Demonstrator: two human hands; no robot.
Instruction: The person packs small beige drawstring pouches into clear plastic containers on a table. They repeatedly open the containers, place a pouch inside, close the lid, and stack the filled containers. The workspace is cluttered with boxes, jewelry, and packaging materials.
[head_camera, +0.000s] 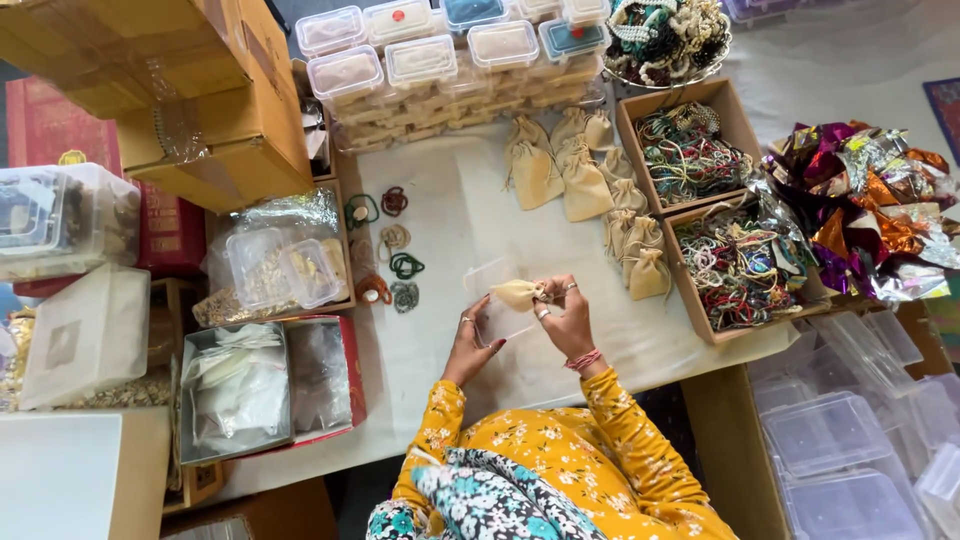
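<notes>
Cream cloth pouch (517, 293), soft and light, pinched at its mouth by right hand (565, 310), above clear plastic box (500, 318) steadied by left hand (473, 345); best gripped near drawstring neck.

Bright even daylight, soft faint shadows, glare on foil wrappers (880, 215), sharp centre, slight edge distortion

Single overhead view, straight down, worktable (440, 200) at mid-distance.

The cardboard box (150, 80) at ten o'clock is cut off by the edge; the pouch's (518, 293) contents are hidden; clear tubs (860, 470) at four o'clock run off-frame.
</notes>
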